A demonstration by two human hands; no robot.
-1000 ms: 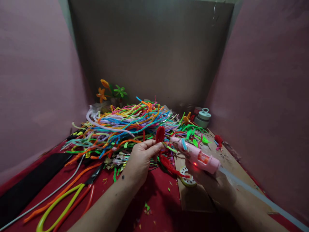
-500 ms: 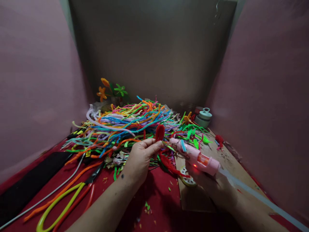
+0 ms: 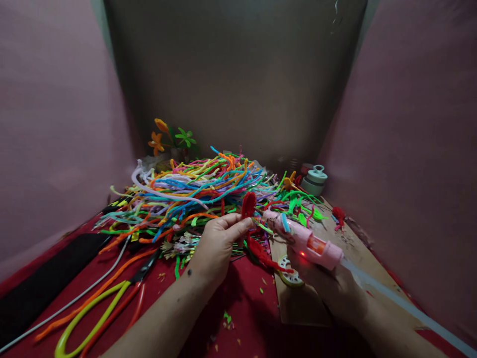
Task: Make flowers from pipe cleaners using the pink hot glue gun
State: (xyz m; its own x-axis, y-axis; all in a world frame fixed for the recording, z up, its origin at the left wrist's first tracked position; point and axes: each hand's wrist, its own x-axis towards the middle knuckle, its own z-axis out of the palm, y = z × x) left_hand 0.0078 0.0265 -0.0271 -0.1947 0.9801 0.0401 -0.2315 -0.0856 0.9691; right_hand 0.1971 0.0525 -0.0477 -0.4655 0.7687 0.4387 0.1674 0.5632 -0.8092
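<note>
My left hand (image 3: 223, 238) pinches a red pipe-cleaner petal (image 3: 248, 205) between thumb and fingers, its loop standing upright above them. My right hand (image 3: 324, 283) is wrapped round a pink glue gun (image 3: 303, 238) with a small red light lit on its side. The gun's nozzle points left, a short way from the petal's base; whether it touches is hard to make out. Below my left fingertips, another red pipe-cleaner piece (image 3: 263, 256) slants down to the right, and I cannot tell what carries it.
A large heap of coloured pipe cleaners (image 3: 194, 186) lies ahead. Scissors with yellow and red handles (image 3: 97, 308) rest at left. A cardboard sheet (image 3: 301, 308) holds a yellow-rimmed spool (image 3: 290, 273) and green leaf shapes (image 3: 298, 206). A pale green container (image 3: 315, 180) and pipe-cleaner flowers (image 3: 156, 143) stand behind.
The glue gun and my right hand have shifted slightly right. The red petal in my left hand has turned a little and leans slightly right.
</note>
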